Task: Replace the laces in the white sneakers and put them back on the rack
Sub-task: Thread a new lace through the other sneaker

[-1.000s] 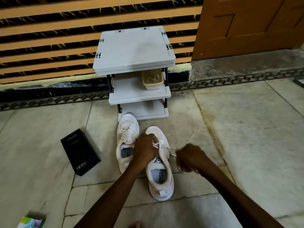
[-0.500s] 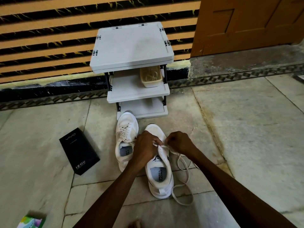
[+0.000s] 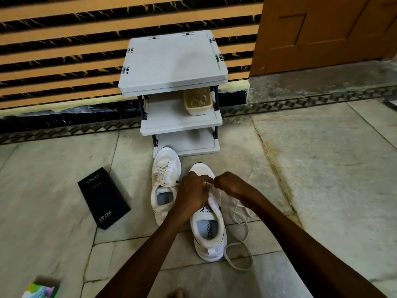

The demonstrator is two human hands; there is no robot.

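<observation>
two white sneakers (image 3: 166, 181) (image 3: 209, 222), two hands (image 3: 193, 190) (image 3: 231, 183), one rack (image 3: 171, 61), one loose lace (image 3: 240, 244)

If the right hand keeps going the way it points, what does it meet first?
Probably the left hand: the right hand points leftward over the sneaker, knuckles nearly touching. Depth is unclear.

Both hands' fingers (image 3: 211, 181) hide the eyelets; colourful box (image 3: 40, 290) cut off at bottom edge

Black phone box (image 3: 104, 198) on stone floor (image 3: 322, 168); colourful carton (image 3: 40, 290) near left; orange door (image 3: 322, 31).
</observation>
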